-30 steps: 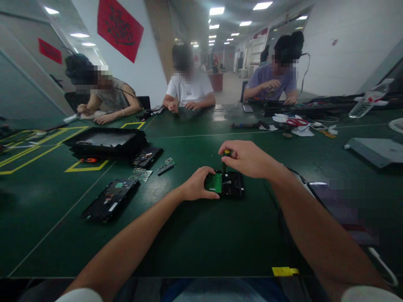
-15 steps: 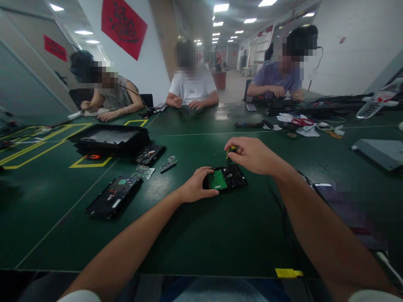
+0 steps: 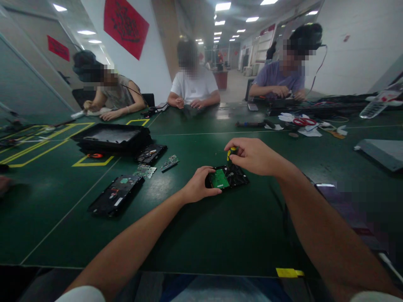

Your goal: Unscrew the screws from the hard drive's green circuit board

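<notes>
A black hard drive with a green circuit board lies flat on the green table in front of me. My left hand grips its left end, thumb along the near edge and fingers at the far edge. Above the drive's far side, my right hand is closed around a yellow and black screwdriver that points down at the drive. Its tip is too dark to make out. To the left are a larger black drive unit, a loose circuit board and a narrow board piece.
Black trays are stacked at the left, beside another black drive. Red scissors lie among scraps at the far right. A phone is by my right forearm, and a grey box stands beyond. Three people sit across the table.
The view has shifted slightly. My right hand has turned a little on the screwdriver, showing more of its yellow handle. My left hand keeps its hold on the hard drive.
</notes>
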`<state>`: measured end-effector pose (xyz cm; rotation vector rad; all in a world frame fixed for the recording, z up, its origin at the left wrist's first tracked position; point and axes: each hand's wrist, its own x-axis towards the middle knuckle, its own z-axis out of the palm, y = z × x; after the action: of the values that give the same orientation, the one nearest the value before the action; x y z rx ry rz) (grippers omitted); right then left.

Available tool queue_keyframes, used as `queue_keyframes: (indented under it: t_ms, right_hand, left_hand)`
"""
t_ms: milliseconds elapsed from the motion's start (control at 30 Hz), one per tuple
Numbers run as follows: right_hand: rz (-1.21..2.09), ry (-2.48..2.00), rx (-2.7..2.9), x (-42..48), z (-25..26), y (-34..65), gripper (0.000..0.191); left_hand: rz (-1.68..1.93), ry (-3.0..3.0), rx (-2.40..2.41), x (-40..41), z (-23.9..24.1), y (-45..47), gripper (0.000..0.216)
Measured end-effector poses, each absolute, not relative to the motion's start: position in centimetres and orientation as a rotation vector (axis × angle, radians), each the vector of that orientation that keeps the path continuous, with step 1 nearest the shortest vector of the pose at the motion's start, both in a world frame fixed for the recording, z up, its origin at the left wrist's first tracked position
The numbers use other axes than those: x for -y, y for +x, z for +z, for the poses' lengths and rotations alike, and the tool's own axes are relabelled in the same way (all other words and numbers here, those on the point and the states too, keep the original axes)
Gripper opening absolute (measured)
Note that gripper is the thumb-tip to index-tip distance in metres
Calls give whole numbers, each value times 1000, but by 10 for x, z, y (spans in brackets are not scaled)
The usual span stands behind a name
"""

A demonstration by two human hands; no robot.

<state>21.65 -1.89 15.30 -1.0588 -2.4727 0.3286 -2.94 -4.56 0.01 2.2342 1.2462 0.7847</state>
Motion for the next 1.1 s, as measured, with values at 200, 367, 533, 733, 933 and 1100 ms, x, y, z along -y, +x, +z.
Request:
queue_keyframes:
  t_ms: [200, 367, 533, 733, 933, 1100]
  right_hand:
    - [345, -1023, 2501, 22, 157, 215, 20]
    - [351, -1021, 2523, 23, 160, 221, 23]
    - [387, -984, 2523, 26, 161, 222, 23]
    - [432, -906, 2548, 27, 163, 219, 19]
    - [374, -997, 2545, 26, 163, 222, 26]
    - [361, -1050, 2527, 25, 162, 224, 30]
  left_hand:
    - [805, 2232, -1239, 45, -1, -30, 75]
    - [790, 2223, -1237, 45, -1, -31, 76]
    - [784, 2218, -1241, 46, 1, -30, 76]
    - [789, 2221, -1230, 46, 2, -30, 76]
    - [774, 2225, -1238, 45, 1, -30, 76]
    - [771, 2235, -1230, 44, -2, -31, 78]
